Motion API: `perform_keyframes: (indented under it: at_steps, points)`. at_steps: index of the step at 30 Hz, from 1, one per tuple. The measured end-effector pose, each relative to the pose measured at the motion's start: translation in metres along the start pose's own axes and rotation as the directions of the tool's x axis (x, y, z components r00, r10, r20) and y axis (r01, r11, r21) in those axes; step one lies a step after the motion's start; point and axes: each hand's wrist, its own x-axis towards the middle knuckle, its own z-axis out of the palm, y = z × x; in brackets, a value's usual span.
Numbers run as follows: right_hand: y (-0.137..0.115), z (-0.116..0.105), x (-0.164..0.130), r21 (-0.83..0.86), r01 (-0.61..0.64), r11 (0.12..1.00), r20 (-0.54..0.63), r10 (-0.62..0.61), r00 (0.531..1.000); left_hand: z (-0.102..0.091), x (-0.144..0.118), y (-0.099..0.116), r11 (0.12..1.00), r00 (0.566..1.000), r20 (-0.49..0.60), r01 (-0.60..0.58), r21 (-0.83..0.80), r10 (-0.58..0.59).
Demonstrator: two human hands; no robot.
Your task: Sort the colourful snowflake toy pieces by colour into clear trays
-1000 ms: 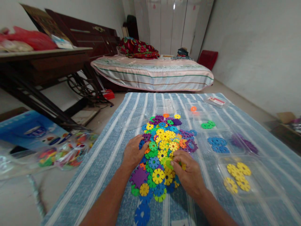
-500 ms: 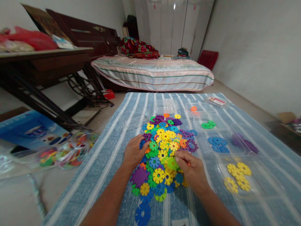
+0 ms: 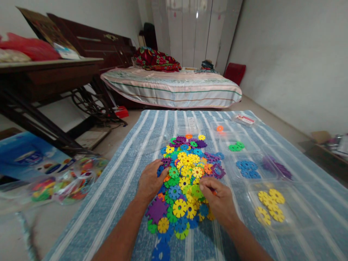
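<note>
A heap of plastic snowflake discs [image 3: 180, 208] in yellow, green, blue, purple and orange covers the middle of the cloth. At the heap's left edge rests my left hand [image 3: 150, 180], open, its thumb apart from the fingers and touching blue and purple discs. My right hand [image 3: 219, 198] is closed at the right side of the heap, thumb and forefinger pinched at the edge of a light green snowflake disc [image 3: 197, 191]. Its curled fingers hide part of what lies beneath.
Clear plastic boxes on the right hold yellow discs [image 3: 272, 201], blue discs [image 3: 248, 169], purple discs [image 3: 280, 169], green discs [image 3: 236, 146] and an orange disc [image 3: 220, 128]. Bags of colourful pieces [image 3: 73, 183] lie left of the striped cloth [image 3: 108, 203]. A bed [image 3: 174, 88] stands beyond.
The whole view has shifted slightly, so things appear a little further left and lower. Both hands stay at nearly the same places on the heap, the right still pinching at the light green disc.
</note>
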Motion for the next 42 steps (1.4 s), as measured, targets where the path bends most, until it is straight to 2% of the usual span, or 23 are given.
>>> perform_keyframes:
  at_steps: [11, 22, 28, 33, 39, 42]
  points:
    - [0.006, 0.003, -0.002, -0.091, 0.039, 0.995, 0.061, -0.034, 0.998, -0.002, -0.001, 0.001, 1.000, 1.000, 0.023, 0.010, 0.022, -0.010]
    - [0.014, 0.001, -0.004, -0.010, -0.128, 0.992, 0.023, 0.129, 0.991, 0.001, -0.003, -0.001, 1.000, 1.000, 0.014, -0.001, 0.009, 0.001]
    - [0.017, -0.001, -0.002, 0.030, -0.179, 0.983, 0.017, 0.178, 0.984, 0.001, -0.004, 0.000, 1.000, 1.000, 0.004, -0.002, -0.003, 0.002]
    - [0.015, -0.001, -0.003, 0.023, -0.176, 0.984, 0.026, 0.176, 0.984, -0.002, -0.004, 0.007, 0.998, 0.996, -0.082, 0.024, -0.066, -0.030]
    - [0.013, -0.001, -0.004, -0.024, -0.039, 0.999, -0.009, 0.039, 0.999, -0.006, -0.007, 0.015, 0.993, 0.987, -0.156, -0.041, -0.109, 0.024]
    - [0.017, -0.002, -0.004, -0.050, -0.009, 0.999, -0.043, 0.007, 0.999, -0.012, -0.003, 0.012, 0.996, 0.967, -0.253, -0.041, -0.074, 0.021]
